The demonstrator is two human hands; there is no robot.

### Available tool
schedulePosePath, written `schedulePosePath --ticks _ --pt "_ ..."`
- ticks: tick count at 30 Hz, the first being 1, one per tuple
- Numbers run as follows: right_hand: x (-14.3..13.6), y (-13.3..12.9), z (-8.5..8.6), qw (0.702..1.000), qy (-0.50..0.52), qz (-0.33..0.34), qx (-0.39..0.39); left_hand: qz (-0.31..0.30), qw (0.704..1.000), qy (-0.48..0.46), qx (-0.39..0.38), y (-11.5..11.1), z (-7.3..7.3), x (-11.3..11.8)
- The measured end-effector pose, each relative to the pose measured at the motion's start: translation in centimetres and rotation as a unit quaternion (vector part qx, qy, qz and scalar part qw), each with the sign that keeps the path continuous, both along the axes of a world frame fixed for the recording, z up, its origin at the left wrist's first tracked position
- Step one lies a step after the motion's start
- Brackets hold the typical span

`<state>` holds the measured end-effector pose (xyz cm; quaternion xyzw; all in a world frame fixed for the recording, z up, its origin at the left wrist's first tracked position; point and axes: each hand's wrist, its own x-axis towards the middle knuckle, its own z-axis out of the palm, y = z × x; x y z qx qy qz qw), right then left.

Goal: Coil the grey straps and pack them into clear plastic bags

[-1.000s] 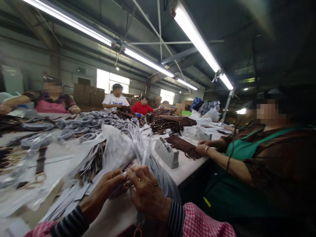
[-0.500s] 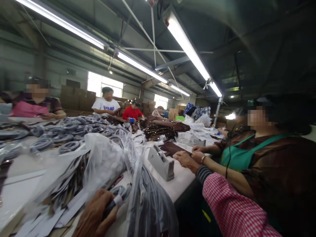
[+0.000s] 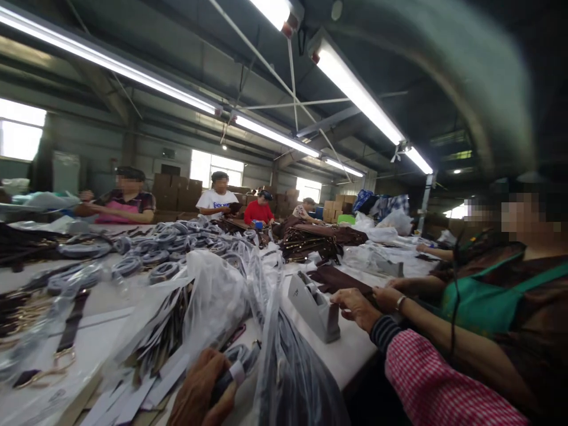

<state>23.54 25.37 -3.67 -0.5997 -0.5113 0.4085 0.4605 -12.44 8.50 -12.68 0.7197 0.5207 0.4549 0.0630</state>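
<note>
From my own viewpoint, at a long white work table (image 3: 357, 349), my left hand (image 3: 202, 381), low and near the middle, is closed around a dark strap coil (image 3: 248, 357) wrapped in greyish film, with a narrow white band (image 3: 237, 372) around it showing just beyond my thumb. My right hand (image 3: 358, 307) reaches out in a red-and-white checked sleeve (image 3: 437, 361), its bent fingertips at the front end of a grey, wedge-shaped tape dispenser (image 3: 314, 307). I cannot tell whether those fingertips are pinched shut or have any tape between them. Between my hands lies a clear plastic bag (image 3: 302, 370) filled with long grey straps. Just beyond my right hand, the hands of a co-worker (image 3: 389, 297) in a green apron are at a flat dark-brown piece (image 3: 339, 278). I judge the step to be fetching tape to fasten the coil. The next move seems to call for a good pinch, a clean tear on the dispenser and a short return to the band, while my left hand would need a firm grip so the coil does not spring loose.
</note>
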Motion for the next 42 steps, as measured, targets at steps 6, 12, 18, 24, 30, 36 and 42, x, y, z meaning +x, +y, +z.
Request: schedulePosePath --ticks 6,12,18,24,30,36,42 --pt "1.5 -3.1 -1.7 0.997 0.074 -0.028 0.014 0.028 0.997 -0.056 -0.046 0.6 -0.4 -0.9" --pt "1.1 -4.1 -4.2 0.998 0.05 -0.033 -0.005 0.042 0.988 -0.104 -0.104 0.3 0.1 -1.1" --pt "1.2 -5.2 -4.7 0.999 -0.019 -0.007 0.038 0.048 0.983 -0.134 -0.117 -0.9 2.2 0.0" --pt "-7.5 -10.7 -1.7 0.977 0.041 0.207 0.036 0.067 0.988 -0.109 -0.092 -1.2 3.0 0.9" --pt "-18.0 -15.2 -2.0 0.94 0.173 0.293 -0.004 0.059 0.992 -0.099 -0.046 -1.5 3.0 1.1" --pt "-19.6 -14.6 -4.0 0.951 0.172 0.258 -0.01 0.071 0.994 -0.08 -0.028 -1.4 2.6 1.2" --pt "-19.6 -14.6 -4.2 0.953 0.173 0.249 -0.025 0.065 0.995 -0.075 -0.031 -1.6 3.2 1.1"
